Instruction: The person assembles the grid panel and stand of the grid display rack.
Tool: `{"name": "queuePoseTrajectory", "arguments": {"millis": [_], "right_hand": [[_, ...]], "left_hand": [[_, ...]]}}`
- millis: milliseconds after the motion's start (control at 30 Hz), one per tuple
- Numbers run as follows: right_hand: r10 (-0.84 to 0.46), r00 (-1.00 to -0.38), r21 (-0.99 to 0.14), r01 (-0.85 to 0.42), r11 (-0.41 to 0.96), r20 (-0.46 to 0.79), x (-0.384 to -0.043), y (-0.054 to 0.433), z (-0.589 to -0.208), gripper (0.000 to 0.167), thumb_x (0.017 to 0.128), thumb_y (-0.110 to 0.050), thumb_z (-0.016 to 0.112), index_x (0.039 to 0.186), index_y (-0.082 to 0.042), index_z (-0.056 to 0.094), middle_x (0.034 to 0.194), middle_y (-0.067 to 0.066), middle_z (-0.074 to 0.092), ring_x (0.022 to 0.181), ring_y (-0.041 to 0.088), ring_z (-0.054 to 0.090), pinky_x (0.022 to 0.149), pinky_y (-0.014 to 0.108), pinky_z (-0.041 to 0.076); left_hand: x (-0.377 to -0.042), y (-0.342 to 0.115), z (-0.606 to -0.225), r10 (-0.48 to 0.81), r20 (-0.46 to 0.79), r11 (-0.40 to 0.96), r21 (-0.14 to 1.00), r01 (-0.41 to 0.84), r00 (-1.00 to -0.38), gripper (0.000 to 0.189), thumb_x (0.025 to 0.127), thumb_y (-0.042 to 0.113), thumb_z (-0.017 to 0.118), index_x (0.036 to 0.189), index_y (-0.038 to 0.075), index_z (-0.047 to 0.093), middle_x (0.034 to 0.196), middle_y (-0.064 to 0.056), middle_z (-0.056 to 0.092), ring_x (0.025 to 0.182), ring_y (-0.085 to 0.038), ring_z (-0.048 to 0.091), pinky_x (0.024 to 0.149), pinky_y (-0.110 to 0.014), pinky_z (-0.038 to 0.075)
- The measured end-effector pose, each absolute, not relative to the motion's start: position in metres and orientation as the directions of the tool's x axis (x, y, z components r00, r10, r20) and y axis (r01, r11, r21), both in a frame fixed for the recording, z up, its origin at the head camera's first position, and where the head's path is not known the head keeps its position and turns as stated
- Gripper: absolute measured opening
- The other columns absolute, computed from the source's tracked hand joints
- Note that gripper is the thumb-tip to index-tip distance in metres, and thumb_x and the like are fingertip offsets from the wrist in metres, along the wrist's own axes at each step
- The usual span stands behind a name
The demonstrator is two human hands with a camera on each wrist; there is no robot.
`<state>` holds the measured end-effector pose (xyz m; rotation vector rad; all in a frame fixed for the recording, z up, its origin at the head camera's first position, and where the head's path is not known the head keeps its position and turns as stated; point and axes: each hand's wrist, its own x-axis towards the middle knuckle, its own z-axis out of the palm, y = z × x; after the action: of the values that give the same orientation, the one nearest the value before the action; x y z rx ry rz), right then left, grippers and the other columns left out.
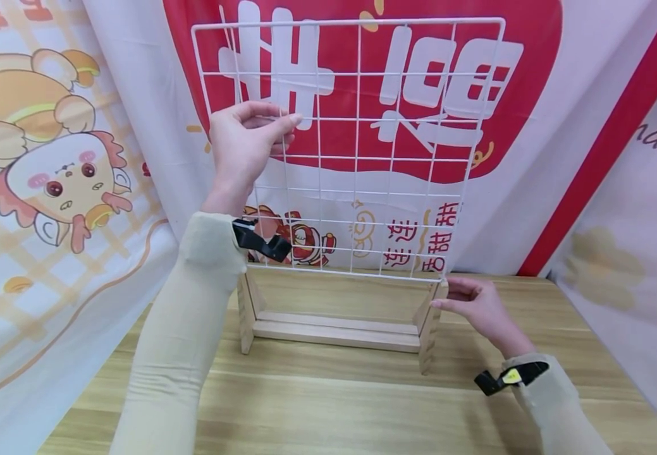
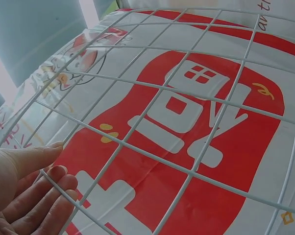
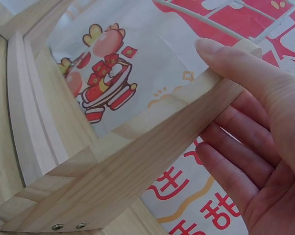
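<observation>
A white wire grid panel (image 1: 358, 118) stands up at the back of a light wooden stand (image 1: 336, 337), its lower edge level with the tops of the two side pieces. My left hand (image 1: 244, 142) holds the panel by a wire on its left side, thumb in front; the left wrist view shows the same wire (image 2: 106, 169) passing between thumb and fingers. Lower on the right, my right hand (image 1: 478, 311) grips the top of the stand's right side piece (image 3: 133, 156). How the panel's bottom edge meets the wood is partly hidden by that thumb.
Under the stand lies a wood-grain tabletop (image 1: 317, 411). A red and white printed cloth (image 1: 339, 164) hangs close behind the panel. Printed cloths also flank the table, a cartoon one (image 1: 72, 189) on the left and a pale one (image 1: 618, 240) on the right.
</observation>
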<state>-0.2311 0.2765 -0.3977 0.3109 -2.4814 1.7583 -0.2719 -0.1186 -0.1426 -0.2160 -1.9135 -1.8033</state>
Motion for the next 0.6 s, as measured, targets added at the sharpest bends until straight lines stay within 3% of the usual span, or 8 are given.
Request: {"name": "queuePoseTrajectory", "arguments": {"millis": [600], "right_hand": [[-0.120, -0.976, -0.923, -0.209, 0.322, 0.179, -0.2299, 0.2761, -0.3970, 0.056, 0.085, -0.016, 0.086, 0.132, 0.005, 0.064, 0.121, 0.021, 0.069, 0.097, 0.011, 0.070, 0.084, 0.025, 0.058]], "left_hand": [[-0.2727, -0.1140, -0.1484, -0.187, 0.494, 0.145, 0.869, 0.473, -0.849, 0.044, 0.077, 0.044, 0.087, 0.109, 0.014, 0.077, 0.103, -0.003, 0.075, 0.090, -0.020, 0.073, 0.081, -0.027, 0.060]]}}
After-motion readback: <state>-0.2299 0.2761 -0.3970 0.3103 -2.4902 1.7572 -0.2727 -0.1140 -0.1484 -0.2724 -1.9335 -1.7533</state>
